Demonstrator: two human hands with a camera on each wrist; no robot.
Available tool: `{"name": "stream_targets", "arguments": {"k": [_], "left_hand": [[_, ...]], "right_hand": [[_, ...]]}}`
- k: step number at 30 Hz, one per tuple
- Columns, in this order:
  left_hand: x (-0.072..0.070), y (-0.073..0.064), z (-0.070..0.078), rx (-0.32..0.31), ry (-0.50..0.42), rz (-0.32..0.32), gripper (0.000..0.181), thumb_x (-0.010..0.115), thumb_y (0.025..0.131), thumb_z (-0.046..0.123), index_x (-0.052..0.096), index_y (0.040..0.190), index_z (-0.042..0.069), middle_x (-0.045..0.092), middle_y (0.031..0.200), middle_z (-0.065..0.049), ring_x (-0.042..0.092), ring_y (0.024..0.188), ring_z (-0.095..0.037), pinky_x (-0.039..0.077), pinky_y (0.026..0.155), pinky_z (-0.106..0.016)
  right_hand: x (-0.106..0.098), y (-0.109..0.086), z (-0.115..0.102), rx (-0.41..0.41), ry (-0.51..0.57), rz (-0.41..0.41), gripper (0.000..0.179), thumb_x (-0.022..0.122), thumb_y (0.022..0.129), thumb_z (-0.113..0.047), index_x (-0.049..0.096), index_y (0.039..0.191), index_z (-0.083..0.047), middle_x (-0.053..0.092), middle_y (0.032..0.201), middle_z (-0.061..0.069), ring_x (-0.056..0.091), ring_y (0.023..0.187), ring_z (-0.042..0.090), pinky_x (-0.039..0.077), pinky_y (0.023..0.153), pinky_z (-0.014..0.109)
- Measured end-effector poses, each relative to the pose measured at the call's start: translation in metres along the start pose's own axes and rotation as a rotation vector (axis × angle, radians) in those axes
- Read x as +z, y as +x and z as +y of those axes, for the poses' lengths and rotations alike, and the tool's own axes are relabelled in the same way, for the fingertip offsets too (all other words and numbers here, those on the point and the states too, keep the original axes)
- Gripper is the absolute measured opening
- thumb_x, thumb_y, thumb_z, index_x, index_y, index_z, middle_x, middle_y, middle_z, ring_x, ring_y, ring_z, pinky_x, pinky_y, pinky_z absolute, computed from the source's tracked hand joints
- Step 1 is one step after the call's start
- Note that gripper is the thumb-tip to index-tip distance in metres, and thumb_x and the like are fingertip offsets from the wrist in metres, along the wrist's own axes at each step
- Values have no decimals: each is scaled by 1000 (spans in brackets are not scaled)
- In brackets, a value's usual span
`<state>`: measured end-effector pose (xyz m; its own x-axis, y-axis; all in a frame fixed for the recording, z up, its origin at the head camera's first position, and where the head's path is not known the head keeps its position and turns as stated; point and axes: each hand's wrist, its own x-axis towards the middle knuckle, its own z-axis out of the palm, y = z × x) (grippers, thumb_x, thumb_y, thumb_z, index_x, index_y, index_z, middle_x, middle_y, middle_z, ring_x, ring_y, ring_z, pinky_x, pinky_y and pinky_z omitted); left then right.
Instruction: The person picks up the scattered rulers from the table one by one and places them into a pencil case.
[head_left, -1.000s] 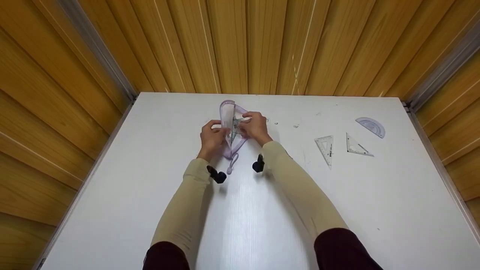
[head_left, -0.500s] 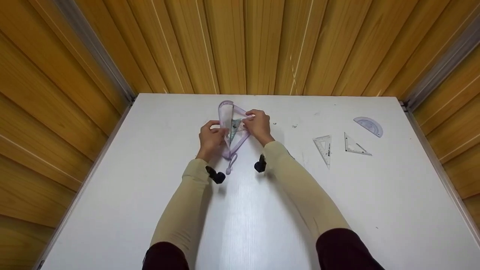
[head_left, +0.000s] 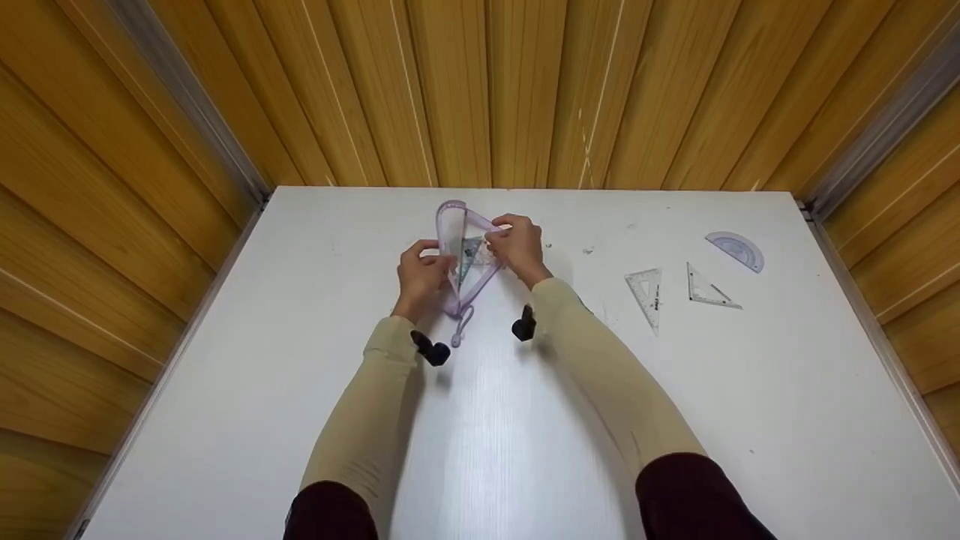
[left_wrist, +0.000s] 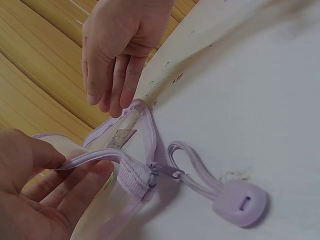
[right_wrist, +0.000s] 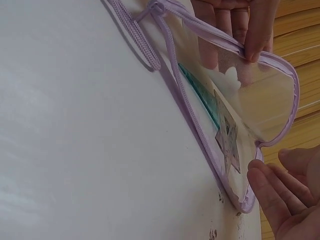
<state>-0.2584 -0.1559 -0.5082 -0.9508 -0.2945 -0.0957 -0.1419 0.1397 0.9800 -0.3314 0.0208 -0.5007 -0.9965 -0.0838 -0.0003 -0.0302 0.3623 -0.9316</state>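
Note:
A mesh zip pouch (head_left: 452, 229) with lilac trim lies gaping near the back of the table. My left hand (head_left: 422, 277) pinches one zipped edge between thumb and fingers. Over at the opposite edge is my right hand (head_left: 520, 244), and the right wrist view shows its fingers (right_wrist: 270, 192) loosely extended, thumb apart, fingertips right at the trim. Inside the pouch lie a teal translucent straight-edged piece (right_wrist: 202, 97) and a patterned star-like flat piece (right_wrist: 228, 135). A lilac pull tab (left_wrist: 240, 202) hangs from the zip on a cord and rests on the tabletop.
To the right on the white table (head_left: 262, 375) lie two clear set squares, one set square (head_left: 657, 296) nearer the pouch and another set square (head_left: 696, 289) beyond it. A bluish protractor (head_left: 739, 249) is farther back. Wood-panelled walls (head_left: 525, 90) border the table's back and sides.
My right hand has drawn back from inside the pouch to its right edge, and the pieces inside show more fully. My left hand keeps its hold on the left edge.

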Motion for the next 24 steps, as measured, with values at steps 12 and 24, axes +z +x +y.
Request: {"name": "stream_targets", "arguments": {"k": [12,24], "left_hand": [[2,2,-2,6,-36,-8,32,70,92,3,65,124,-1,76,97,-18,69,71,-20,53,57,-26],[1,-1,0,-6,7,-2,33,71,93,6,66,126,4,77,100,-14,68,74,-19,53,62,-30]], "right_hand": [[-14,0,-2,7,38,-61,35,72,95,-8,67,129,1,75,106,20,77,87,28,61,71,30],[-35,1,-6,-24,24,-38,32,72,96,-8,68,127,-2,76,106,19,76,87,30,61,78,40]]}}
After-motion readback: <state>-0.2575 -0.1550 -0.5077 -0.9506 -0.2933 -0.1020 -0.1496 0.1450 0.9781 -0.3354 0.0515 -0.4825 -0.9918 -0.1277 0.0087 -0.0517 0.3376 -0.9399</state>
